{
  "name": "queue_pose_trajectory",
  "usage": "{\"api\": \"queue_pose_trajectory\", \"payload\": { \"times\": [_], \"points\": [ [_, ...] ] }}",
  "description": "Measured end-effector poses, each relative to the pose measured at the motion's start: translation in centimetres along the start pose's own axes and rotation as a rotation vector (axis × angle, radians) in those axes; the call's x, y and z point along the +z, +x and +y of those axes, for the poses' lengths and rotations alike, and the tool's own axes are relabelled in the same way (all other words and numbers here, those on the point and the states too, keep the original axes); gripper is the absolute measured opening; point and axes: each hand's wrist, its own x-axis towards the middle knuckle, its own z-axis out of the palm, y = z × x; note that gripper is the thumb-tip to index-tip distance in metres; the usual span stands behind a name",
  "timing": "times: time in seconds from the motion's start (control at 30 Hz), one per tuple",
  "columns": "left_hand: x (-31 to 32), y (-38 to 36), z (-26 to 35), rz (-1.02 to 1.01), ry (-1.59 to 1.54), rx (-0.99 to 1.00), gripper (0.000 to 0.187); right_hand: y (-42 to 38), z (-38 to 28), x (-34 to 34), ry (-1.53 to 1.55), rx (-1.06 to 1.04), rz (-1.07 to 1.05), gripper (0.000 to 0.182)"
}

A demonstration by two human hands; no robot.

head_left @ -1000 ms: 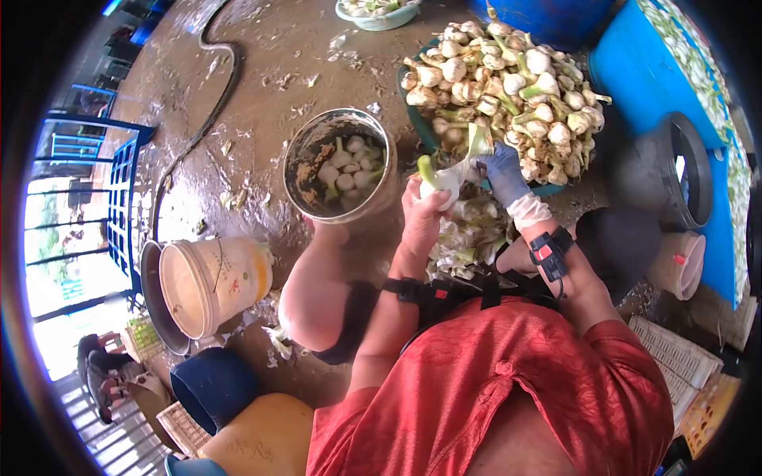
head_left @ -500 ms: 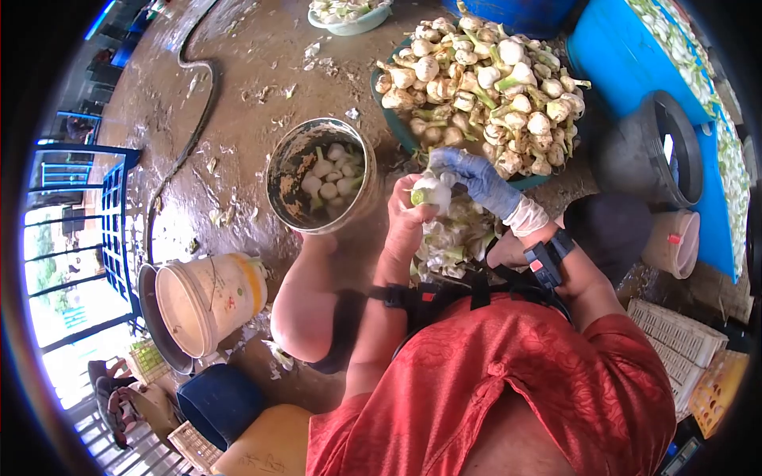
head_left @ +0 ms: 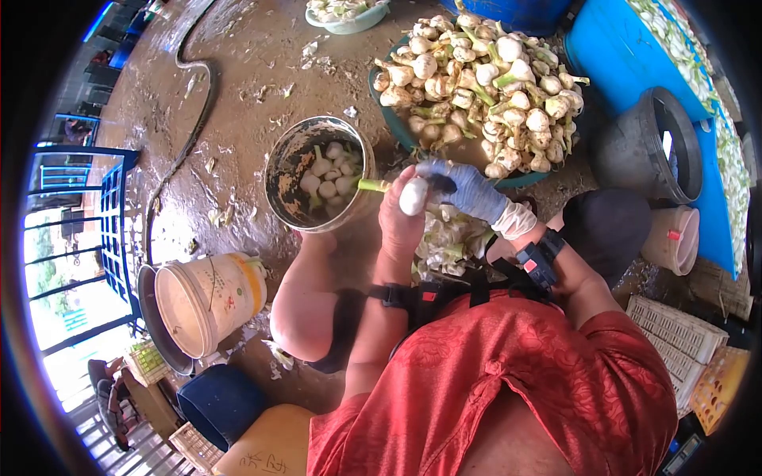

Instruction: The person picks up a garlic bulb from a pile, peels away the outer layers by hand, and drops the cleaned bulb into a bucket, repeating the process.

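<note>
In front of my body, my left hand (head_left: 399, 213) is closed around a white garlic bulb (head_left: 413, 197), its cut green stem pointing left. My right hand (head_left: 470, 190), in a blue glove with a whitish cuff, is closed right beside the bulb. Something small and dark shows at its fingers, too blurred to name. Below both hands lies a heap of garlic peelings (head_left: 448, 247). Left of my left hand stands a metal bucket (head_left: 274, 178) with several cleaned garlic bulbs (head_left: 326, 189) inside. Beyond my right hand is a green basin (head_left: 389, 119) heaped with unpeeled garlic (head_left: 492, 87).
A dark grey bucket (head_left: 635, 151) lies tilted at right, near a blue container (head_left: 607, 55). A white bucket (head_left: 226, 293) lies on its side at left. A hose (head_left: 190, 143) crosses the wet floor. A pale bowl (head_left: 349, 25) holds more garlic pieces.
The bulb has been turned in my left hand, so its green stem now points left instead of toward me. My right hand has shifted slightly toward my body.
</note>
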Motion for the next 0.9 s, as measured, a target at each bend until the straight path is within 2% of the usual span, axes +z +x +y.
{"api": "queue_pose_trajectory", "payload": {
  "times": [0.03, 0.07, 0.1, 0.17, 0.2, 0.27, 0.3, 0.37, 0.4, 0.43, 0.5, 0.53, 0.57, 0.6, 0.63, 0.67, 0.7, 0.77, 0.8, 0.83, 0.9],
  "points": [
    [0.0, -0.1, 0.2, -0.013, 0.084, -0.029, 0.044, -0.1, 0.1, 0.1, -0.124, -0.079, -0.036, 0.036],
    [-0.3, -0.2, 0.6, -0.093, -0.515, -0.277, 0.046, 0.0, 0.1, 0.2, -0.077, -0.064, -0.016, 0.031],
    [-0.3, 0.0, 0.8, -0.093, -0.516, -0.275, 0.046, 0.0, 0.3, 0.1, -0.078, -0.065, -0.018, 0.031],
    [-0.4, 0.3, 1.2, -0.065, -0.905, -0.426, 0.049, -0.1, 0.6, -0.1, -0.225, -0.018, -0.021, 0.024],
    [-0.8, 0.5, 1.5, -0.076, -1.005, -0.478, 0.05, -0.4, 0.7, -0.2, -0.223, -0.018, -0.021, 0.024],
    [-1.1, 0.7, 1.5, -0.064, -1.024, -0.458, 0.051, -1.1, 0.0, -0.2, -0.318, -0.003, -0.245, 0.018],
    [-1.2, 0.7, 1.4, -0.053, -1.044, -0.438, 0.051, -1.3, -0.1, -0.3, -0.318, -0.002, -0.245, 0.018],
    [-1.6, 0.8, 1.3, -0.048, -1.041, -0.423, 0.052, -1.6, -0.8, -0.6, -0.085, 0.049, -0.372, 0.017],
    [-1.6, 0.9, 1.1, 0.03, -1.028, -0.445, 0.052, -1.9, -1.3, -1.1, 0.026, 0.154, -0.449, 0.016],
    [-1.7, 0.9, 0.9, 0.109, -1.014, -0.468, 0.052, -2.1, -1.4, -1.5, 0.026, 0.155, -0.45, 0.016],
    [-2.0, 1.0, 0.6, 0.088, -1.001, -0.428, 0.051, -2.5, -1.2, -2.4, 0.165, 0.229, -0.58, 0.015],
    [-1.9, 1.0, 0.7, 0.136, -0.995, -0.435, 0.05, -2.6, -0.5, -2.6, 0.109, 0.336, -0.676, 0.024],
    [-1.8, 1.1, 0.7, 0.184, -0.989, -0.439, 0.049, -2.8, 0.6, -2.1, 0.107, 0.334, -0.677, 0.024],
    [-1.5, 0.9, 0.5, 0.185, -0.989, -0.438, 0.049, -3.2, 2.0, -1.4, -0.053, 0.412, -0.579, 0.033],
    [-0.9, 0.7, 0.3, 0.14, -0.588, -0.247, 0.046, -3.2, 2.1, -0.9, -0.212, 0.487, -0.476, 0.042],
    [-0.5, 0.6, 0.1, 0.093, -0.19, -0.054, 0.044, -2.9, 2.1, -0.9, -0.151, 0.486, -0.406, 0.058],
    [-0.3, 0.5, -0.1, 0.095, -0.194, -0.055, 0.044, -2.8, 2.3, -0.6, -0.154, 0.489, -0.409, 0.058],
    [0.6, 0.3, 1.0, -0.056, -0.563, -0.259, 0.038, -2.2, 1.2, 0.6, 0.522, 0.229, -0.127, 0.06],
    [1.5, -0.1, 1.5, -0.023, -0.641, -0.321, 0.039, -1.6, 1.4, 1.2, 0.333, 0.083, -0.073, 0.055],
    [1.7, -0.9, 2.3, -0.085, -0.483, -0.243, 0.036, -1.4, 1.2, 1.3, 0.332, 0.079, -0.068, 0.055],
    [0.6, -0.5, 0.0, -0.093, -0.353, -0.136, 0.027, -1.4, 0.9, 1.4, 0.157, 0.124, -0.068, 0.046]
  ]
}}
